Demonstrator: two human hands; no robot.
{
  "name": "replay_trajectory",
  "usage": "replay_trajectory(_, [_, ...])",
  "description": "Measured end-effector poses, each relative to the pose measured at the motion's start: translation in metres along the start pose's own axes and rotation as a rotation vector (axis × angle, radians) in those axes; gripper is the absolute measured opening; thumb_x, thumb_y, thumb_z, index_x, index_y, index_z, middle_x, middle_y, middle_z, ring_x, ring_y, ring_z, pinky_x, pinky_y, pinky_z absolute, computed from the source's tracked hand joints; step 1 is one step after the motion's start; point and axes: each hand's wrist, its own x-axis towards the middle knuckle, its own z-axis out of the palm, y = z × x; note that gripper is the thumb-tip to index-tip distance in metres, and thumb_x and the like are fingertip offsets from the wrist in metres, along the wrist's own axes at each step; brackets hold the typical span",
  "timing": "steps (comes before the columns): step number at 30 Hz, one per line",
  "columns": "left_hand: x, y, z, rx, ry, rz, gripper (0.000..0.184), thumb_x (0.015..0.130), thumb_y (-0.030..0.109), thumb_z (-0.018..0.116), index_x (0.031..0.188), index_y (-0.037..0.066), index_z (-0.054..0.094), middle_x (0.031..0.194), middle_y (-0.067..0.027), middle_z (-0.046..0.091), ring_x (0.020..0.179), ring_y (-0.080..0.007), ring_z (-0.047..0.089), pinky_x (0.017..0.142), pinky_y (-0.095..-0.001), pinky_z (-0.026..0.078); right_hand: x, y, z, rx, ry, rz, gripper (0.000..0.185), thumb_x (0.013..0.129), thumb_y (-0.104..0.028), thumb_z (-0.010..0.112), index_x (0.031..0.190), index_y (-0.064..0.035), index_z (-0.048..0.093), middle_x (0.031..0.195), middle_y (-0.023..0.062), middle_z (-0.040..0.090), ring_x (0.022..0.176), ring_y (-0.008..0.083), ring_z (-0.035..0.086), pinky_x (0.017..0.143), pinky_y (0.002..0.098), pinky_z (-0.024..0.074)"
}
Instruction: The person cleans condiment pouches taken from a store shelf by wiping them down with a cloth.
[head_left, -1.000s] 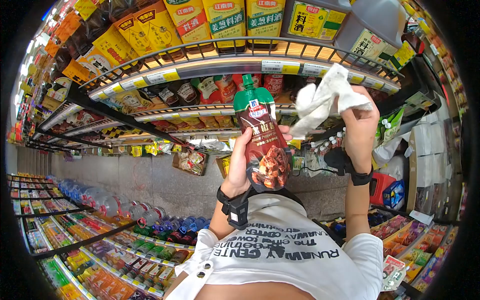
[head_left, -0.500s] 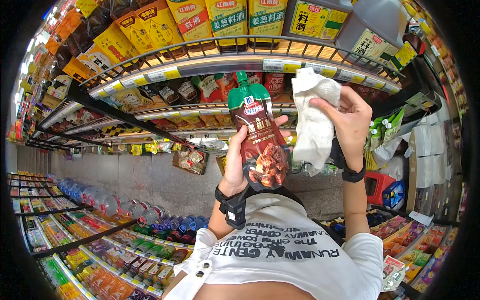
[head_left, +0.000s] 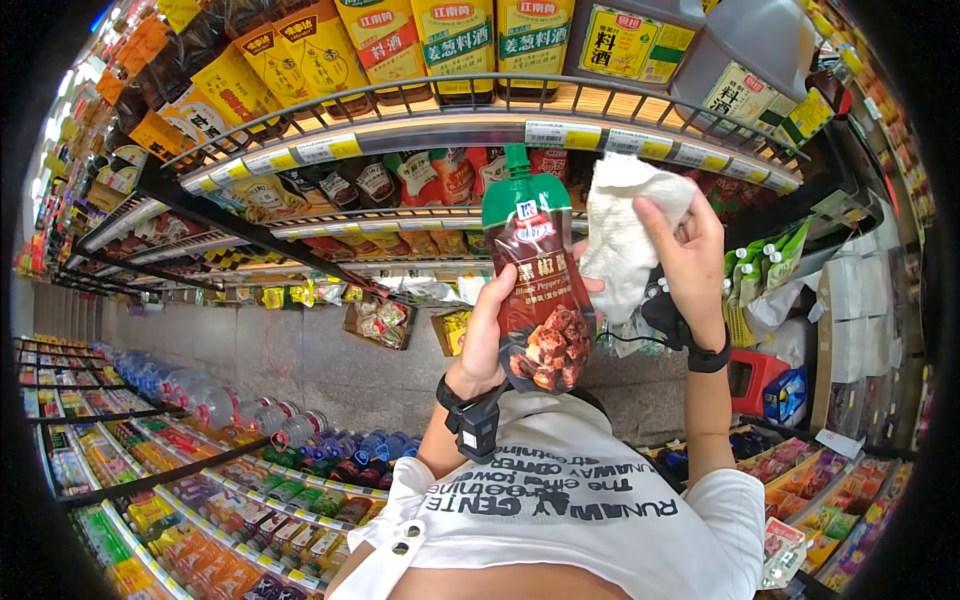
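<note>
The black pepper pouch (head_left: 540, 290) stands near upright, cap (head_left: 516, 158) uppermost, before the shelf (head_left: 365, 143); it probably handles soft, fairly weighty and slick, best held around its middle. The left hand (head_left: 484, 325) wraps it from behind, thumb at its left edge; the raised right hand (head_left: 688, 250), just beside, pinches a limp white cloth (head_left: 618, 235).

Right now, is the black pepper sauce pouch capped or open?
Capped: a green cap sits atop the black pepper sauce pouch.
</note>
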Motion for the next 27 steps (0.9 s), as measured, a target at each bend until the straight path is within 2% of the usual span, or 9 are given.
replay_trajectory(3, [0.000,-0.003,-0.004,0.056,0.052,-0.015,0.064,0.094,0.046,0.035,0.139,0.002,0.029,0.135,-0.0236,0.043,0.112,-0.0353,0.054,0.091,-0.0532,0.047,-0.009,-0.003,0.003,-0.062,-0.099,-0.003,0.020,0.088,-0.005,0.062,0.105,0.0024,0.054,0.098,0.0067,0.063,0.087,0.0082,0.059,0.074,0.0214,0.0478])
replay_trajectory(5, [-0.003,-0.003,-0.012,0.051,0.020,-0.091,0.059,0.096,0.044,0.031,0.133,-0.002,0.038,0.125,-0.0232,0.053,0.106,-0.0318,0.060,0.090,-0.0413,0.049,-0.014,0.003,-0.002,0.137,-0.172,0.005,0.020,0.090,-0.006,0.059,0.107,0.0028,0.053,0.102,0.0092,0.062,0.091,0.0093,0.059,0.077,0.0219,0.0478])
replay_trajectory(9, [-0.007,-0.001,-0.002,-0.013,0.158,-0.059,0.060,0.096,0.046,0.030,0.127,-0.003,0.042,0.122,-0.0258,0.055,0.105,-0.0325,0.060,0.091,-0.0425,0.048,-0.010,0.002,-0.008,0.481,-0.271,0.223,0.025,0.089,-0.003,0.058,0.113,0.0031,0.051,0.107,0.0103,0.060,0.098,0.0118,0.058,0.084,0.0247,0.0475])
replay_trajectory(11, [-0.006,0.002,-0.004,-0.031,0.179,-0.054,0.059,0.096,0.045,0.030,0.127,-0.003,0.042,0.119,-0.0242,0.057,0.104,-0.0324,0.060,0.093,-0.0436,0.048,-0.010,0.014,-0.002,0.192,-0.218,0.045,0.032,0.088,0.000,0.056,0.118,0.0028,0.049,0.110,0.0103,0.060,0.102,0.0147,0.059,0.089,0.0287,0.0477])
replay_trajectory(15, [-0.002,0.001,-0.018,-0.015,0.070,0.003,0.057,0.093,0.045,0.038,0.127,-0.001,0.039,0.111,-0.0162,0.055,0.101,-0.0312,0.057,0.088,-0.0522,0.048,-0.016,0.021,0.002,0.486,-0.567,0.453,0.032,0.088,-0.004,0.057,0.119,0.0024,0.052,0.108,0.0069,0.063,0.097,0.0148,0.061,0.084,0.0289,0.0501])
replay_trajectory(19, [-0.001,0.004,-0.020,-0.038,-0.025,0.031,0.057,0.095,0.041,0.029,0.128,-0.003,0.041,0.121,-0.0200,0.054,0.108,-0.0302,0.057,0.093,-0.0491,0.047,-0.024,0.029,0.005,0.451,-0.481,0.413,0.032,0.086,-0.008,0.060,0.116,0.0029,0.055,0.102,0.0074,0.065,0.092,0.0127,0.062,0.078,0.0272,0.0506])
replay_trajectory(23, [-0.001,0.006,-0.014,-0.003,0.043,0.049,0.059,0.095,0.043,0.030,0.129,-0.004,0.040,0.124,-0.0218,0.053,0.110,-0.0308,0.056,0.093,-0.0488,0.047,-0.011,0.022,-0.007,-0.841,-0.068,-0.279,0.025,0.075,-0.022,0.072,0.086,-0.0001,0.067,0.078,0.0126,0.063,0.074,0.0249,0.059,0.064,0.0355,0.0453])
replay_trajectory(24, [0.000,0.008,-0.018,0.065,0.044,0.035,0.061,0.095,0.044,0.031,0.130,-0.004,0.039,0.126,-0.0222,0.051,0.112,-0.0312,0.055,0.094,-0.0483,0.047,-0.007,0.013,-0.006,-1.003,0.108,-0.260,0.029,0.073,-0.029,0.073,0.073,-0.0017,0.065,0.070,0.0134,0.060,0.070,0.0310,0.053,0.063,0.0403,0.0408])
replay_trajectory(27, [-0.002,0.012,-0.012,0.051,0.097,0.083,0.061,0.095,0.044,0.031,0.129,-0.006,0.039,0.127,-0.0232,0.050,0.112,-0.0318,0.055,0.094,-0.0471,0.047,0.000,0.020,-0.027,-1.233,0.144,-0.247,0.028,0.079,-0.027,0.069,0.076,-0.0006,0.062,0.069,0.0157,0.057,0.070,0.0332,0.052,0.064,0.0424,0.0389])
